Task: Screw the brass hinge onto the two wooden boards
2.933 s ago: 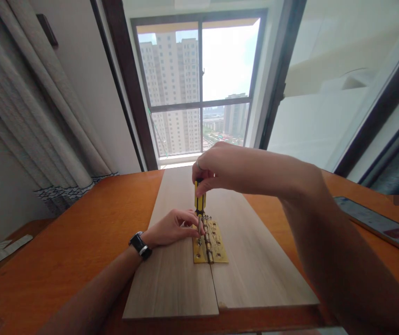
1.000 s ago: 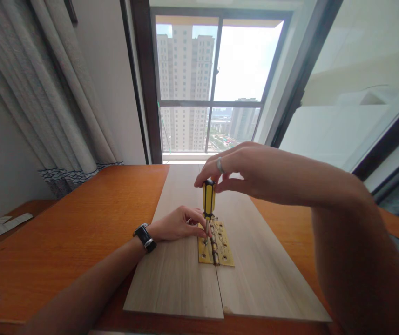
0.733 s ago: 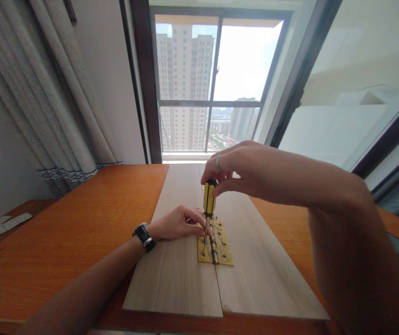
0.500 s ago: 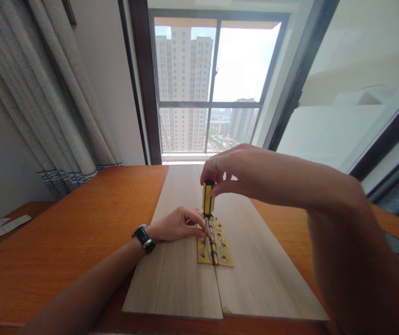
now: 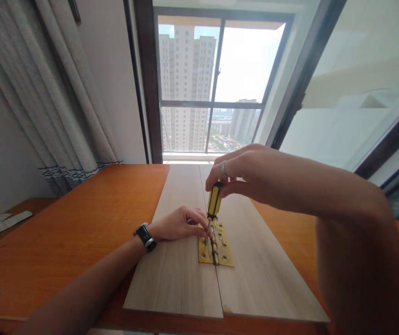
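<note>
My right hand (image 5: 236,171) grips the yellow and black handle of a screwdriver (image 5: 214,200) from above. The tool leans, its top tipped to the right, and its tip meets a hole in the left leaf of a brass hinge (image 5: 224,251). My left hand (image 5: 187,223) rests on the left wooden board (image 5: 171,279), thumb and forefinger pinched round the screwdriver's shaft near the tip. Any screw under the tip is too small to make out. The hinge lies flat across the seam between that board and the right wooden board (image 5: 265,284).
Both boards lie on an orange-brown wooden table (image 5: 63,246). Beyond its far edge is a window (image 5: 213,83). A grey curtain (image 5: 45,83) hangs at the left, near pale strips (image 5: 3,225) on a lower wooden surface. A glass panel (image 5: 356,93) stands at the right.
My right hand has shifted slightly right, tilting the screwdriver's handle from nearly upright to leaning right. My left hand keeps its pinch at the shaft, and the hinge stays in place on the boards.
</note>
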Demonstrator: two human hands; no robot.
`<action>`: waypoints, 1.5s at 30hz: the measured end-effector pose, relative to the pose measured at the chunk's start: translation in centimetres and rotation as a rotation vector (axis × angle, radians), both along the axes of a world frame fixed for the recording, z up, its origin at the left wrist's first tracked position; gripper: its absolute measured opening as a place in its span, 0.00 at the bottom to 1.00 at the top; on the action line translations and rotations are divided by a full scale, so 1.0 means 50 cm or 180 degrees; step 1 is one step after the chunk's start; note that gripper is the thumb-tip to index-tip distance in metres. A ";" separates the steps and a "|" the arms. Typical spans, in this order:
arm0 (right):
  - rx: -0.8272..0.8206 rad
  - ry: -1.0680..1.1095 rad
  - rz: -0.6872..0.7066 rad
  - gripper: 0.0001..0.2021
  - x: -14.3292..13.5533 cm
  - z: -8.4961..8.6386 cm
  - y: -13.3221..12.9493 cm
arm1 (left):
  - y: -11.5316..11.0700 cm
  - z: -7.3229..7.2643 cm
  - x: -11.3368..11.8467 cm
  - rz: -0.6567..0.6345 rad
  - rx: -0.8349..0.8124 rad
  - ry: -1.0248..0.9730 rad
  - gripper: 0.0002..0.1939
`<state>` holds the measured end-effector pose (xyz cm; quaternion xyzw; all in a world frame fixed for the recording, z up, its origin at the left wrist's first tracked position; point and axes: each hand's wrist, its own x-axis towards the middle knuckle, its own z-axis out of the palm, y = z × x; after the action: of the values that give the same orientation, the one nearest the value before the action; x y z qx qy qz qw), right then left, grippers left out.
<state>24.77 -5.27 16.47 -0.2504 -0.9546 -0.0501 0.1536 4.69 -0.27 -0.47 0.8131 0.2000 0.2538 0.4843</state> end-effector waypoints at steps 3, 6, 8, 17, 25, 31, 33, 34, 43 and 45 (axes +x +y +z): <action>-0.0001 -0.0061 -0.0042 0.06 -0.003 0.001 -0.004 | -0.002 0.003 -0.001 0.0034 0.0072 0.0041 0.13; -0.0020 -0.0139 -0.0064 0.06 -0.011 0.005 -0.012 | -0.003 0.005 -0.002 0.0042 0.0152 0.0114 0.13; 0.0010 -0.0141 -0.0060 0.07 -0.017 0.006 -0.016 | -0.003 0.007 -0.003 0.0069 0.0197 0.0154 0.14; 0.0044 -0.0207 -0.0085 0.09 -0.020 0.000 -0.022 | 0.000 0.012 -0.009 -0.0149 0.0309 0.0341 0.14; 0.0058 -0.0257 0.0061 0.07 -0.032 0.000 -0.027 | -0.010 0.012 -0.001 -0.0065 0.0169 0.0176 0.16; 0.0065 -0.0260 0.0029 0.08 -0.037 0.003 -0.024 | -0.006 0.011 0.000 -0.0127 0.0280 0.0161 0.14; 0.0078 -0.0226 0.0000 0.08 -0.034 0.003 -0.018 | -0.006 0.011 0.002 -0.0112 0.0323 0.0156 0.12; 0.0082 -0.0202 -0.0014 0.07 -0.032 0.003 -0.017 | -0.007 0.011 0.003 -0.0114 0.0313 0.0123 0.12; 0.0064 -0.0067 -0.0199 0.03 -0.037 0.000 -0.024 | -0.011 0.013 0.007 -0.0087 0.0081 0.0028 0.12; 0.0033 -0.0072 -0.0066 0.04 -0.041 -0.002 -0.019 | -0.009 0.012 0.006 -0.0087 0.0130 0.0039 0.13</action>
<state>22.70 -6.24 16.38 -0.2590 -0.9533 -0.0594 0.1436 5.00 -0.73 0.14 0.8270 0.1866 0.2462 0.4698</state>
